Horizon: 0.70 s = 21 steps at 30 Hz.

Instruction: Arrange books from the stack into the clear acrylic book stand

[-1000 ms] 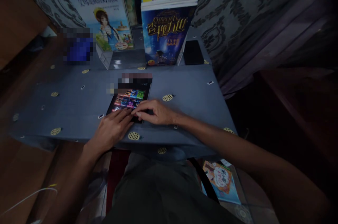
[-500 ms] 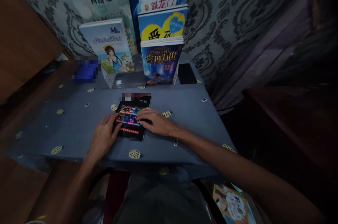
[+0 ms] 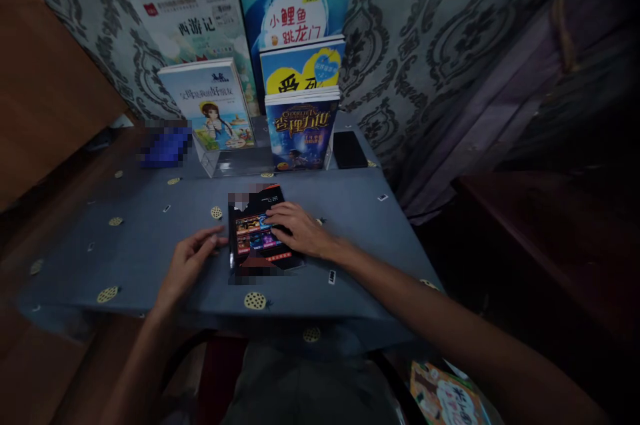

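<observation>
On the cloth-covered table lies a thin book (image 3: 245,250) with a black cover and rows of small coloured pictures; parts of it are blurred into blocks. My right hand (image 3: 300,228) rests over its right side with the fingers stretched across the cover. Beside the left edge of the book is my left hand (image 3: 193,258). Its fingers are apart and point at that edge, and nothing is in them. Whether the left fingertips touch the book I cannot tell.
Behind the book, a clear stand (image 3: 235,163) bears several upright books, including a dark blue one (image 3: 300,135) in front. A black phone-like slab (image 3: 350,149) lies right of it, a pixelated blue thing (image 3: 167,146) left. An orange book (image 3: 445,395) is low at the right.
My left hand has come off the cover and moved left, its fingers opening. The book has turned slightly and its lower end has swung right. My right hand stays on it. The view has tilted up.
</observation>
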{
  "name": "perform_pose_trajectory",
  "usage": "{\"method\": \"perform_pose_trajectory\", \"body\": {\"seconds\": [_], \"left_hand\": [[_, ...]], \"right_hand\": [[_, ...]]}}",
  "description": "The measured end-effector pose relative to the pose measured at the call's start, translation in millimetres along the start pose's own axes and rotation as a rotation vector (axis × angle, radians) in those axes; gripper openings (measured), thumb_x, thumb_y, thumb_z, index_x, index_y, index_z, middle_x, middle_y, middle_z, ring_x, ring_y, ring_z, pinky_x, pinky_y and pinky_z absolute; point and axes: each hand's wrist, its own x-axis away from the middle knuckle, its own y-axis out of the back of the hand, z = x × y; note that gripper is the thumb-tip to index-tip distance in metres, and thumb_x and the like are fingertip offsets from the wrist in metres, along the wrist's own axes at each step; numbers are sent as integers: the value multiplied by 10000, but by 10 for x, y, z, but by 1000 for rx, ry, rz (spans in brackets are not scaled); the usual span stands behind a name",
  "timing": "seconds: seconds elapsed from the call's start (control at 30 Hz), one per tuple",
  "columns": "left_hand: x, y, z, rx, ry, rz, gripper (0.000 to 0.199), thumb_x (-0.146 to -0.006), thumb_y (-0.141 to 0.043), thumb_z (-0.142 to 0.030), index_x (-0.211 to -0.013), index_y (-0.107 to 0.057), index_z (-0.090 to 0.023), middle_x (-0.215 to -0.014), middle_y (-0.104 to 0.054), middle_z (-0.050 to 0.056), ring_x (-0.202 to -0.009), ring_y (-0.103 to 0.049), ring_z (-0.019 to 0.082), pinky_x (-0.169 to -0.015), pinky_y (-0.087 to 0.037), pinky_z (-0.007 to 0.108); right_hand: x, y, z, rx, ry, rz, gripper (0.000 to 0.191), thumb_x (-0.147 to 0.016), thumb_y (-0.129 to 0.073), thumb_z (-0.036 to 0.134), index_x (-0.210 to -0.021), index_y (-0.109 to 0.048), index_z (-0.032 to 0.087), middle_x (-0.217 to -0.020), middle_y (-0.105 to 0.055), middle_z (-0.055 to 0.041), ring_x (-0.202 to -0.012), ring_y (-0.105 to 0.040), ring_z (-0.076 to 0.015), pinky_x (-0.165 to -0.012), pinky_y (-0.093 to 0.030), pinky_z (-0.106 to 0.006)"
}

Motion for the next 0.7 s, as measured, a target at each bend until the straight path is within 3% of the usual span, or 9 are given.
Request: {"method": "perform_pose_trajectory", "body": {"seconds": [0.13,0.23,0.33,0.43,0.53,0.7], "left_hand": [[95,-121,-60,-241,-239,61,436,-938,-510,-564,-973,-752,-203,-900,-781,70,-886,-710,242,-836,-565,391],[188,-275,-128,-509,-502,28,334,-981,-509,-463,-1053,-728,-222,-971,-745,62,-935,-661,236,-861,-552,411],[297,-480,-184,-668,-716,85,296,-971,-567,-408,-1170,-672,-217,-1154,-689,90,-1111,-605,259,-954,-535,451],[375,-707,-227,-782,-800,128,347,-963,-591,-337,-1278,-603,-192,-1292,-634,120,-1222,-560,286,-1019,-508,491],[384,-879,-266,-906,-841,78,325,-972,-570,-283,-1266,-605,-150,-1245,-667,135,-1162,-600,294,-988,-523,477],[333,-962,-266,-1009,-944,-4,251,-993,-528,-251,-1171,-658,-133,-1128,-735,140,-1061,-671,280,-879,-555,418]], "right_hand": [[-10,9,-58,-41,-16,-3,263,-932,-600,155,-1153,-736,195,-1262,-716,-116,-1255,-596,-247,-1106,-430,-529],[-19,5,-97,-85,-27,-14,248,-929,-595,145,-1127,-740,180,-1247,-724,-118,-1247,-605,-239,-1099,-443,-506],[-37,14,-111,-153,-39,-37,237,-929,-584,139,-1104,-743,148,-1203,-736,-131,-1222,-621,-231,-1088,-458,-463],[-52,44,-92,-249,-113,-76,242,-924,-565,138,-1077,-752,152,-1142,-748,-113,-1161,-648,-216,-1046,-483,-420],[-19,93,-42,-385,-225,-121,248,-928,-544,173,-1053,-758,152,-1073,-762,-91,-1028,-687,-202,-947,-518,-378],[203,213,50,-575,-342,-153,266,-926,-548,261,-1060,-751,151,-904,-773,-50,-868,-699,-173,-821,-524,-319]]}}
